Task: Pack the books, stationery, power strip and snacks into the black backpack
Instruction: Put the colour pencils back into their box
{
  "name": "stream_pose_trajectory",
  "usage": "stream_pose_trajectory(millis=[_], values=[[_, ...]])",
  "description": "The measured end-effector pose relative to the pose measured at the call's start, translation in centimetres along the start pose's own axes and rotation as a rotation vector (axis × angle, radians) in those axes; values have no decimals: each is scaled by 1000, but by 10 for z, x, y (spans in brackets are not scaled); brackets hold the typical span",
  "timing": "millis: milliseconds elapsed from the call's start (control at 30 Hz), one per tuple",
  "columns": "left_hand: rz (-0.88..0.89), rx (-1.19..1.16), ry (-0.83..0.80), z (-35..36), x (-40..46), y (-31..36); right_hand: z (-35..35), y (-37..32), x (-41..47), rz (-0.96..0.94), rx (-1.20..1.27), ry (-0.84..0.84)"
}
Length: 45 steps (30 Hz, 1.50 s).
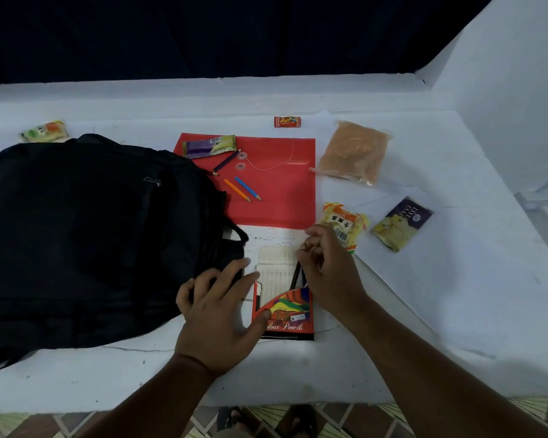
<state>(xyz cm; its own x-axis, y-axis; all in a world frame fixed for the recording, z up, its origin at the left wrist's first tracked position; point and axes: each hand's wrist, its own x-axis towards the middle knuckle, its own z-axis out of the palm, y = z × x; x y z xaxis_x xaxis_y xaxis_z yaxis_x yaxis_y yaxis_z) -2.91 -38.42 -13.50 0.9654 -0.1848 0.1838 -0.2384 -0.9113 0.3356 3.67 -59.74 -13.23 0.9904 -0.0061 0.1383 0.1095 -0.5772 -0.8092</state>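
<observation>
The colour pencil box point(283, 306) lies on the near middle of the white table point(424, 311), just right of the black backpack point(83, 235), with its white inner tray point(276, 270) pulled out toward the far side. The left hand point(217, 314) rests palm down with fingers spread and nearly straight: the thumb presses the box's printed front, and the fingertips reach the tray's left edge and the backpack's near right corner. The right hand point(328, 270) is curled at the tray's right edge, its fingers pinching dark pencils point(298, 273) that stand slanted in the box.

The backpack lies flat, filling the table's left half, its near edge close to the table's front rim. Open table surface lies to the right of the hands and along the near edge.

Beyond the box a red document folder point(276, 197) lies flat, bearing three loose pencils: one dark point(227, 162), one orange point(236, 190), one blue point(248, 188). A purple-and-yellow snack packet point(209, 146) overlaps its far left corner. Five other snack packets lie around: one far left point(45, 131), a small red one point(287, 121) far middle, a clear bag of brown snacks point(353, 151), an orange-and-yellow packet point(345, 224) beside the right hand, and a purple-and-yellow one point(400, 222) further right.
</observation>
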Motion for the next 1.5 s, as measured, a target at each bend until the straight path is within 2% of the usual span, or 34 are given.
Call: stream_pose_trajectory(millis=[67, 233, 433, 1000, 1333, 1500], values=[[0, 1, -2, 0, 0, 0, 0, 3, 1, 4, -17, 60], [2, -1, 6, -1, 0, 2, 4, 7, 0, -175, -146, 86], [-1, 11, -5, -1, 0, 3, 3, 10, 0, -185, -195, 35], [9, -5, 9, 1, -1, 1, 1, 11, 1, -199, -97, -33], [-23, -12, 19, -2, -2, 7, -13, 9, 3, -228, -53, -187], [-51, 31, -63, -2, -2, 9, -15, 6, 0, -246, -64, -176]])
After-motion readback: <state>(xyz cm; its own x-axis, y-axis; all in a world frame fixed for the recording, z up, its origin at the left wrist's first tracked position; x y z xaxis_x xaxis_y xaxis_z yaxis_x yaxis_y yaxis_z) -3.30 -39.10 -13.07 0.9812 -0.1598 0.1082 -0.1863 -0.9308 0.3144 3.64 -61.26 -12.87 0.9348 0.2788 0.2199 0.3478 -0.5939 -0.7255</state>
